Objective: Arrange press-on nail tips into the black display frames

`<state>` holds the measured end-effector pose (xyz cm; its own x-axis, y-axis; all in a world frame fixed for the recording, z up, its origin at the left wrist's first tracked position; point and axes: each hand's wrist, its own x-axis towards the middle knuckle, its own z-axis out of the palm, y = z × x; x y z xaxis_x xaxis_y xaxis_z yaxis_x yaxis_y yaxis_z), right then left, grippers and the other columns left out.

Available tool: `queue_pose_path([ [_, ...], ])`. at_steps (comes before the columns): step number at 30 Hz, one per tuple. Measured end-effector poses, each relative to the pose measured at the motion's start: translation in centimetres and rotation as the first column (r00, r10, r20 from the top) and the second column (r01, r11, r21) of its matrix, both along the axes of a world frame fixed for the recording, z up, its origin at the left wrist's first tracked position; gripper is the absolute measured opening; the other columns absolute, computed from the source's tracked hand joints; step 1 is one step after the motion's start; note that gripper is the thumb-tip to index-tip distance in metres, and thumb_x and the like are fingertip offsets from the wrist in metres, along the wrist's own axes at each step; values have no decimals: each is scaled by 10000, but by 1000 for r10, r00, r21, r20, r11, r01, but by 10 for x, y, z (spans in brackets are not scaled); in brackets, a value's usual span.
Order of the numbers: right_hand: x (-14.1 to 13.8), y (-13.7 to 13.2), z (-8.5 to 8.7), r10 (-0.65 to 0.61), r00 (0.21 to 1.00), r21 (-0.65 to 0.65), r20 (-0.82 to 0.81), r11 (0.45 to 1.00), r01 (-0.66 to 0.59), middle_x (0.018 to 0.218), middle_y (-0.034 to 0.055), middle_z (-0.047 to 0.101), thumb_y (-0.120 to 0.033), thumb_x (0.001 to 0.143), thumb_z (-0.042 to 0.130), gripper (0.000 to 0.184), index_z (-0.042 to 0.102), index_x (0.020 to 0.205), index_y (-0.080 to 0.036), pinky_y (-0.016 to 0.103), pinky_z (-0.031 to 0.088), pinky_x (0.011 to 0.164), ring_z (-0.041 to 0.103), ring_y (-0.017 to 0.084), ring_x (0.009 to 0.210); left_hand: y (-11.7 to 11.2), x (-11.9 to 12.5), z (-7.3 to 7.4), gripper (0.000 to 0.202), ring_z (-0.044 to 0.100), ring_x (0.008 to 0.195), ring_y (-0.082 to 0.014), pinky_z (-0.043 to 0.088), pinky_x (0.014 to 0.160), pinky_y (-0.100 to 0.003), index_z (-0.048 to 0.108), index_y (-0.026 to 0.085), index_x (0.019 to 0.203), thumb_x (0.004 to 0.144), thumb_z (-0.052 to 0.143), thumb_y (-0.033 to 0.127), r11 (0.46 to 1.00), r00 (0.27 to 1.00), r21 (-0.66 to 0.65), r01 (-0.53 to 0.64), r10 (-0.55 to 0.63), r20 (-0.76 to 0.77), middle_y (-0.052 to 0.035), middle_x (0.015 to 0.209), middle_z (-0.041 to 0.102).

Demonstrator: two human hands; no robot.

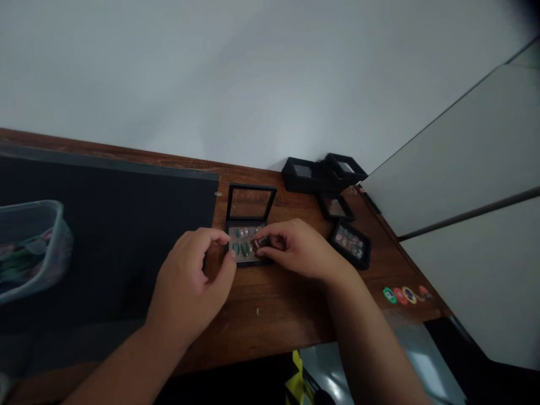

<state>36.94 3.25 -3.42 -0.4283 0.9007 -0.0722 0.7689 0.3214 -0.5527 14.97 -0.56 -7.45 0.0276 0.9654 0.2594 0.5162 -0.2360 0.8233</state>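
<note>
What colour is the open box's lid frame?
Black; the lid frame shows in the head view.

The open black rectangular case [248, 264] at the centre looks like smooth, low-sheen plastic, its raised lid holding a clear, lightly reflective pane [252, 203]. The small green oval piece [244, 249] inside is smooth and glossy. Beneath lies the brown grained wooden tabletop [287, 304], with a soft satin sheen. From the case, at nine o'clock, the translucent clear-walled tub [62, 247] reads as smooth plastic, on a large flat black matt mat [139, 197]. At two o'clock, stacked black rectangular boxes [299, 183] look matt; at twelve, the white wall [202, 73] is smooth and matt.
</note>
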Motion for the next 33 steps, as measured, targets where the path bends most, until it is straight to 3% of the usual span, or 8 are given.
queue_pose_path([
  [3,-2,0,0,11,1000,14,29,1000,-12,592,-60,536,-235,842,749,214,775,1054,-233,238,270,567,444,82,529,2,0,-4,163,577,946,-295,404,825,-401,634,259,1005,847,657,288,996,989,25,81,-77,-126,-53,1005,681],
  [10,-4,0,2,-10,997,49,72,999,7,598,-40,577,-315,808,795,178,787,955,-215,254,272,579,458,93,543,7,1,-8,162,592,928,-319,394,863,-429,641,264,978,824,680,299,998,988,-6,64,-64,-142,-64,972,687],
  [18,-6,-2,5,11,996,50,92,999,-16,629,-37,585,-299,797,785,174,792,958,-234,263,260,578,458,94,556,4,0,-13,285,595,1046,-328,439,912,-472,553,208,1139,903,591,363,997,944,-9,83,-81,-318,-116,1113,658],
  [27,-6,-4,6,51,999,-19,-3,999,-51,628,-56,555,-294,833,753,185,768,1001,-216,237,275,570,445,77,550,1,3,-13,306,581,1074,-300,469,928,-516,545,238,1188,896,580,324,995,926,21,97,-83,-369,-76,1155,648],
  [33,-2,-5,9,-36,998,11,48,999,36,638,-44,587,-297,808,768,164,781,953,-220,245,271,572,465,85,564,-1,2,-13,285,568,1086,-305,460,946,-538,583,271,1182,904,562,332,991,920,27,129,-110,-377,-67,1191,629],
])
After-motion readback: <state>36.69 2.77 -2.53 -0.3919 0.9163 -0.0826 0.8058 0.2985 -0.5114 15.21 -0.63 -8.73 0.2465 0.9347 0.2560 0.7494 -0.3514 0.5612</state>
